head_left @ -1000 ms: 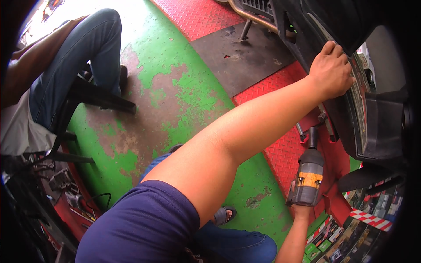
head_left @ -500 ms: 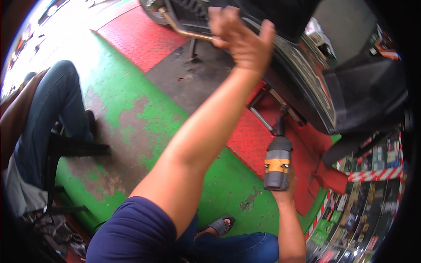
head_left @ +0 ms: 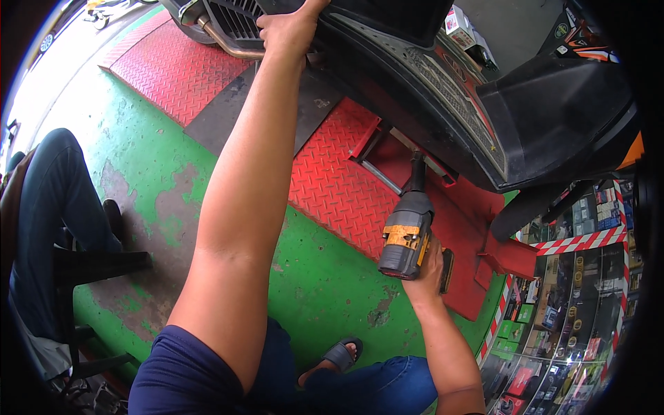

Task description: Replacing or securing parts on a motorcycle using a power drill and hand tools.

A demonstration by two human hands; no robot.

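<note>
My left hand (head_left: 290,28) reaches to the top edge of the view and grips the dark scooter body (head_left: 366,83) beside a slatted grille (head_left: 238,28), its fingertips partly hidden. My right hand (head_left: 430,273) holds a black and yellow impact driver (head_left: 404,238). The driver's long black socket (head_left: 418,173) reaches under the scooter's side, at a steel bar of a red lift frame (head_left: 377,166).
A red treadplate ramp (head_left: 325,183) and dark plate lie on the green floor (head_left: 304,277). At left, a seated person's leg (head_left: 59,173) shows by a black plastic stool (head_left: 104,266). At right stands a glass display case (head_left: 553,318) of boxed goods, edged with striped tape.
My left hand has moved up and leftward along the scooter, blurred and spread midway, now gripping. The view has shifted, so the scooter and driver sit higher and further left.
</note>
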